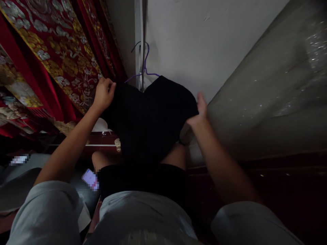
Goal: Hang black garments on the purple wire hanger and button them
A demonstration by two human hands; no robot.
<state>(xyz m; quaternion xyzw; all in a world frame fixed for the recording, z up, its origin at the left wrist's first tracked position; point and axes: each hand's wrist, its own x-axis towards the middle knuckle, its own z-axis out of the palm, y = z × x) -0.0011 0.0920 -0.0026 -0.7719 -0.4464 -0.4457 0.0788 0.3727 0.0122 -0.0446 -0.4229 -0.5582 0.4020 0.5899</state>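
A black garment (150,115), which looks like a short-sleeved top, hangs in front of me on a thin purple clothes hanger (146,70). My left hand (104,92) is closed on its left shoulder or sleeve edge, with fingertips curled and thumb pressed in. At the opposite edge, my right hand (199,110) touches the cloth, its fingers stretched upward and thumb apart. Part of that hand is slightly blurred. The hanger's hook reaches up beside a vertical pole (141,34) at the wall.
Red embroidered cloth (63,51) drapes at the left. Behind the garment is a pale wall (194,41); a grey plastic-like sheet (270,88) covers the right side. A lit phone (90,178) is low on the left, and a light perforated shoe (118,144) shows beside the garment.
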